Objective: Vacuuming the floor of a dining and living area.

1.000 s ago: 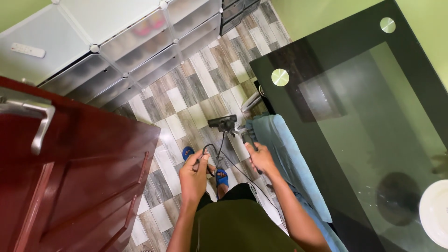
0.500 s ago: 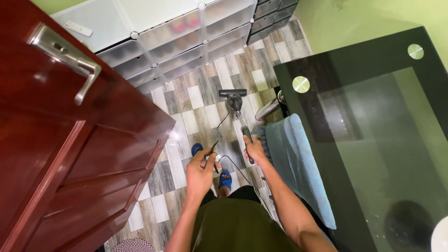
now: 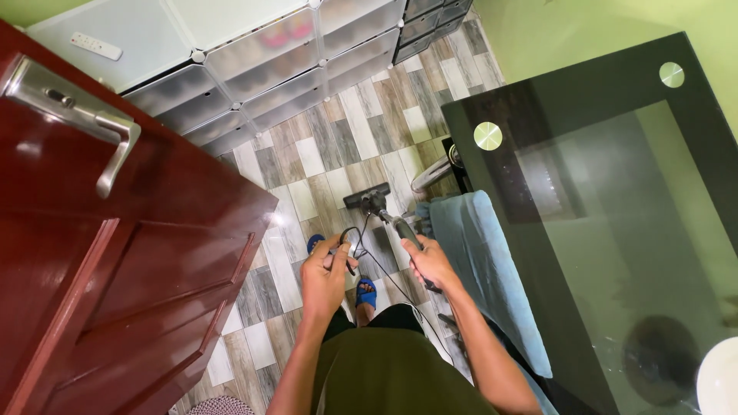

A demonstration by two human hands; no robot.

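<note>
The right hand (image 3: 430,261) has its grip closed around the vacuum wand (image 3: 400,229), whose floor head (image 3: 367,199) rests on the tiled floor (image 3: 307,165) beside the glass desk (image 3: 615,192); the left hand (image 3: 324,273) pinches the black power cord (image 3: 350,238); a red door (image 3: 115,261) stands left.

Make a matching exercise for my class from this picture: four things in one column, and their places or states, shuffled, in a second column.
Things
1. vacuum wand
2. black cord
3. blue towel
4. remote control

Places or states
A. lying on top of the white cube cabinet
B. draped beside the edge of the glass table
C. gripped by the right hand
D. held in the left hand

Pairs: 1-C, 2-D, 3-B, 4-A
</note>
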